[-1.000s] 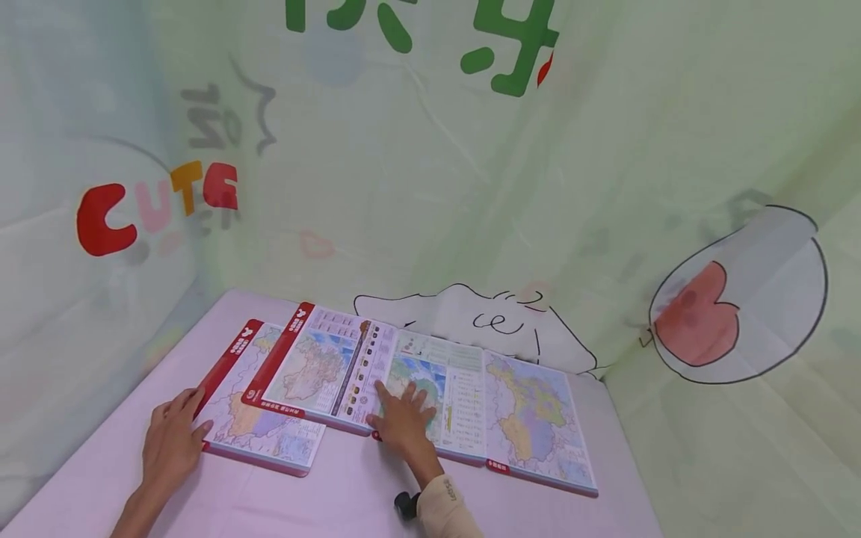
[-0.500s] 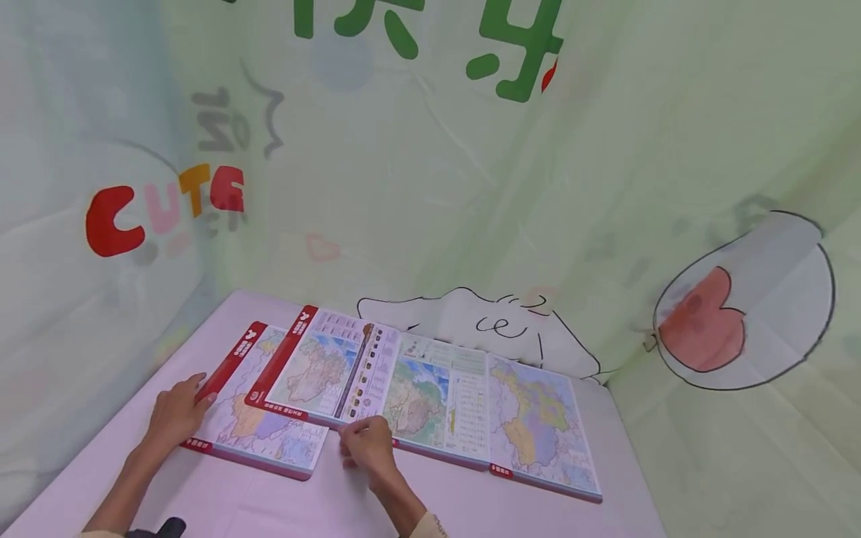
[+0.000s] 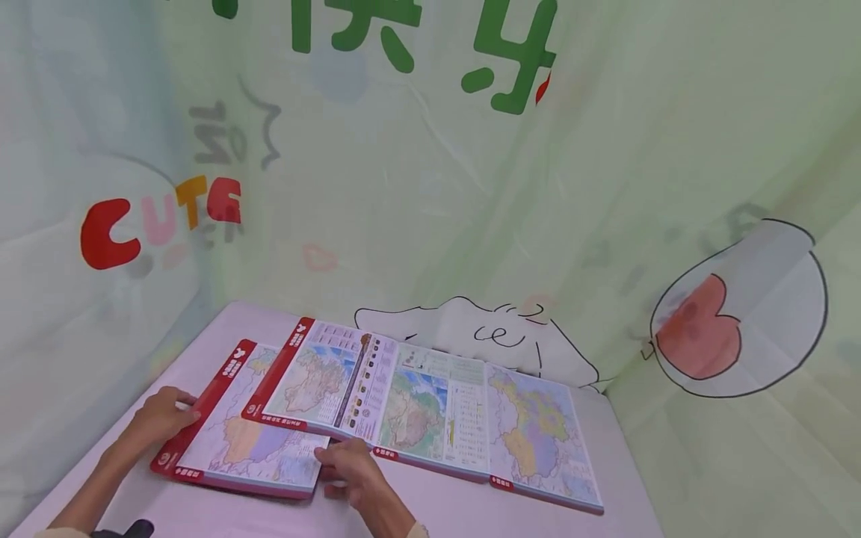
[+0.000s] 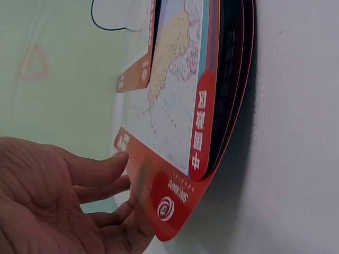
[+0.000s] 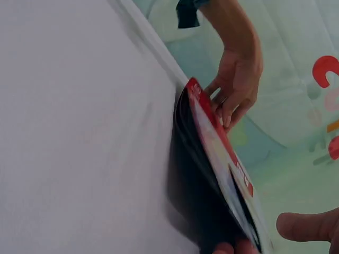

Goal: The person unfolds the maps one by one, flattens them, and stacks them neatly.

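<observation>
A folded map (image 3: 258, 441) with a red left strip lies at the left of the table, partly under the corner of another map. My left hand (image 3: 161, 412) holds its red edge, the thumb (image 4: 108, 168) at the edge and fingers behind it in the left wrist view. My right hand (image 3: 356, 474) grips the opposite edge, thumb over the top. In the right wrist view, fingertips (image 5: 233, 247) are under that edge. The map's layers fan apart a little and tilt up, with dark undersides and a shadow on the cloth.
An unfolded map (image 3: 309, 381) with several panels extends rightward along the back, its last panel (image 3: 531, 441) at the far right. A pink-white cloth (image 3: 484, 515) covers the table. Printed curtains (image 3: 430, 187) hang close behind and at both sides.
My right hand has left the unfolded map's middle panel and moved left to the folded map's right edge. The left hand stays at the red strip; the folded map has shifted slightly toward me.
</observation>
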Tool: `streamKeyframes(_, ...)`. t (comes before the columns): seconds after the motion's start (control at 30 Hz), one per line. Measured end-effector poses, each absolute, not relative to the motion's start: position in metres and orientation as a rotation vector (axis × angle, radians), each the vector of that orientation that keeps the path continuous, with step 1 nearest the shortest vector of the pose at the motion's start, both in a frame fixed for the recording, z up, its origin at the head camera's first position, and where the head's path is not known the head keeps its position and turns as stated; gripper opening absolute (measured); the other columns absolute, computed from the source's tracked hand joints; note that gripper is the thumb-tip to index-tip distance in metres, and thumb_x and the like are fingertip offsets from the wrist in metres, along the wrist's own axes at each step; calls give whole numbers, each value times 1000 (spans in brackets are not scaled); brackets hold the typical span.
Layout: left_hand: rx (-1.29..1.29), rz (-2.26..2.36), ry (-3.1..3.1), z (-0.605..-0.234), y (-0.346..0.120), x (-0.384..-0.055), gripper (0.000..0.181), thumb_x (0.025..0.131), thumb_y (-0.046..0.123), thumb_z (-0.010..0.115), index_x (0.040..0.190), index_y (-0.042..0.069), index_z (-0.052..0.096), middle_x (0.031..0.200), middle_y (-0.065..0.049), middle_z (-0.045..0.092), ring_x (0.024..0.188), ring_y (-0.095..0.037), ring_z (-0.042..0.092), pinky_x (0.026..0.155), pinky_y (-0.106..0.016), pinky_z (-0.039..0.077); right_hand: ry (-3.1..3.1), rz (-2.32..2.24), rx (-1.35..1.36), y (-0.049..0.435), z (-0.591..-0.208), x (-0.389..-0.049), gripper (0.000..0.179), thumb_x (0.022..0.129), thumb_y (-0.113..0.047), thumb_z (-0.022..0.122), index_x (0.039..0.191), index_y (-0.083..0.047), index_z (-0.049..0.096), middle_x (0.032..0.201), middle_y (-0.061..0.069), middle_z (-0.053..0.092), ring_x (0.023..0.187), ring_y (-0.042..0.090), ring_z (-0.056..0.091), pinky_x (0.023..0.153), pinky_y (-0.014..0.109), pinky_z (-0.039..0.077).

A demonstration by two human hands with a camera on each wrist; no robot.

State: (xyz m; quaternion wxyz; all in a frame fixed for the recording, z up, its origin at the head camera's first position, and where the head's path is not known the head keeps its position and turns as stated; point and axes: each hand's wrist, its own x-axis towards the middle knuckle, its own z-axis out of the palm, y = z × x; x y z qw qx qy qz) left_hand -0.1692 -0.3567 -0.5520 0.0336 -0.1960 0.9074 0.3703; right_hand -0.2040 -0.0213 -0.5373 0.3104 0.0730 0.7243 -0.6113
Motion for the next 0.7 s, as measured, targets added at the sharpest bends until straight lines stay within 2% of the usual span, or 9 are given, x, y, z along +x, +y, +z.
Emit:
streamKeyframes(0.13, -511, 1239, 2676, -546, -372, -164, 66, 88, 30, 75, 128, -17, 52, 102, -25, 67, 78, -19, 66, 66, -36, 60, 1959, -1658, 147, -16, -553, -204, 21, 91, -21, 72, 82, -3, 74, 63, 1, 70, 51, 8, 61, 46, 21, 48)
streamKeyframes(0.3, -442, 1355, 2502, -532, -386, -152, 72, 90, 39, 73, 132, -14, 50, 102, -9, 72, 81, -15, 70, 71, -35, 61, 1951, -1682, 94, -6, -557, -205, 21, 89, -21, 75, 82, -2, 75, 56, 2, 67, 42, 7, 58, 43, 21, 51)
streamKeyframes(0.43, -444, 1391, 2413, -522, -389, -137, 71, 92, 39, 69, 135, -15, 50, 105, -9, 75, 86, -14, 71, 74, -34, 61, 1869, -1674, 78, 2, -551, -204, 19, 87, -20, 77, 84, -2, 77, 57, 1, 67, 43, 6, 60, 44, 20, 51)
streamKeyframes(0.57, -551, 1446, 2350, -514, -384, -121, 71, 90, 42, 72, 134, -10, 55, 107, -8, 76, 87, -14, 71, 77, -34, 61, 1792, -1668, 87, 10, -534, -199, 18, 86, -19, 77, 86, -1, 77, 58, 0, 68, 44, 4, 60, 45, 17, 50)
streamKeyframes(0.7, -647, 1528, 2264, -502, -377, -102, 67, 89, 41, 74, 130, -10, 60, 102, -4, 75, 86, -15, 71, 79, -37, 62, 1733, -1674, 98, 18, -509, -188, 15, 85, -16, 76, 79, -2, 75, 52, -4, 63, 41, 1, 57, 42, 14, 47)
